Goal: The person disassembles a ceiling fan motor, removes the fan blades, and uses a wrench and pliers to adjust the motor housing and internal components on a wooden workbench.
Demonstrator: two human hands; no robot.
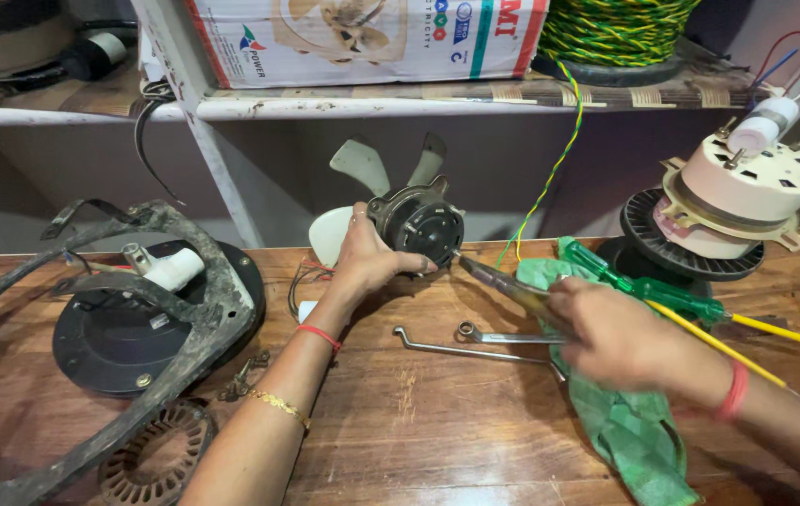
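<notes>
The wooden worktop (pixel 437 422) carries everything here. At the far left lies a bent, grimy metal guard frame (pixel 184 347) over a round black base (pixel 109 337); at the far right stands a cream motor assembly (pixel 747 187) on a black ribbed disc (pixel 690 253). A green cloth (pixel 634 431) lies at the near right, with a green-handled screwdriver (pixel 643 286) across its far end.

Near the middle far edge, the small fan motor (pixel 418 220) with pale blades (pixel 362 164) is propped on the worktop. The left hand (pixel 367 258) wraps its fingers around the motor's left side, closed on the housing. The right hand (pixel 615 333) is closed on the pliers (pixel 503 281), whose tip touches the motor's lower right edge.

A ring spanner (pixel 475 342) lies just near of the motor.

The grip looks one-sided, so a hard twist from the pliers could roll the motor, let the tip slip toward the left fingers, or snag the thin wires (pixel 311 276) beneath.
</notes>
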